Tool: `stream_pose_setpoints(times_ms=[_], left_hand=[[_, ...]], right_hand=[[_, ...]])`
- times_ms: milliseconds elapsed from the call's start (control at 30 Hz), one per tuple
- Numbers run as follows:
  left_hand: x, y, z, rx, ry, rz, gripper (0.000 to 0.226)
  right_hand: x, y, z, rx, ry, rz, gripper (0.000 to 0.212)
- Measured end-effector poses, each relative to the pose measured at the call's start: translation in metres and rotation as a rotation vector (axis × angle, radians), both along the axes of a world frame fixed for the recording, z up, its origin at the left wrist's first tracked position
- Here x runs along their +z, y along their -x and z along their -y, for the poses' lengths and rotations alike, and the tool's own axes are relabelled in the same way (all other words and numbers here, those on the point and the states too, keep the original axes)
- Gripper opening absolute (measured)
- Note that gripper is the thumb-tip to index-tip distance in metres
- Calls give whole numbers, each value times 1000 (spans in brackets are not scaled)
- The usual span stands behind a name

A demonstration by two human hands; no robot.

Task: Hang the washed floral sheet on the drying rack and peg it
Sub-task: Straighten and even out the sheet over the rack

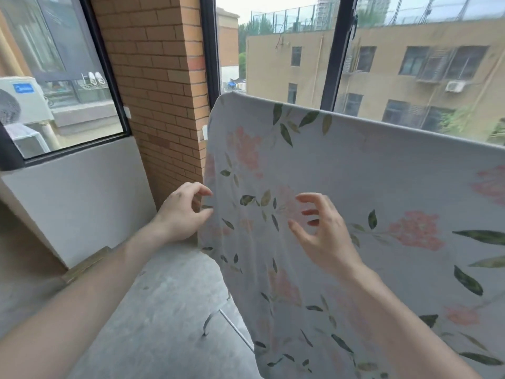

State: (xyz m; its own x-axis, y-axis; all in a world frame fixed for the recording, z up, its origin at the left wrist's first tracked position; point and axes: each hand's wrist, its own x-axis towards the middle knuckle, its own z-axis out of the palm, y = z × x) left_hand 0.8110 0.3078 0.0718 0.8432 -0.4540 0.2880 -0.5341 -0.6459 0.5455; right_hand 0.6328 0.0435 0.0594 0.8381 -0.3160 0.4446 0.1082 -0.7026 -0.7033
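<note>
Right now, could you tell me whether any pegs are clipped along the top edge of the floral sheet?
No, the floral sheet is draped over the rack with its visible top fold bare, and no peg shows anywhere along it.

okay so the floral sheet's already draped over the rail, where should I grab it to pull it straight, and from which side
Take the floral sheet by its free left side edge, roughly where the left hand hovers, coming in from the left. That edge hangs loose from the top fold, so a thumb-and-finger grip can close on it; the face in front of the right hand is flat, offering little to pinch.
</note>
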Motion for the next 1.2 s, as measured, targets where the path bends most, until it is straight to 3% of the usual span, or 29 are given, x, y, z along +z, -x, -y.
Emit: stream_pose_setpoints(times_ms=[233, 400, 600, 733, 933, 1034, 1200], left_hand=[[64, -132, 39, -49, 17, 89, 43], [104, -230, 66, -65, 74, 92, 56], [117, -327, 106, -101, 1, 117, 46], [117, -359, 121, -162, 80, 163, 35], [132, -383, 116, -251, 157, 184, 17], [148, -389, 113, -290, 74, 248, 11], [164, -400, 123, -285, -101, 316, 7]], right_hand=[[71, -72, 4, -106, 182, 118, 41], [128, -100, 17, -322, 346, 188, 39], [146, -127, 44, -693, 471, -12, 42], [141, -139, 51, -872, 525, -105, 30], [167, -143, 63, -941, 321, -93, 23], [173, -147, 68, -986, 324, -111, 26], [201, -166, 72, -1005, 343, 134, 23]])
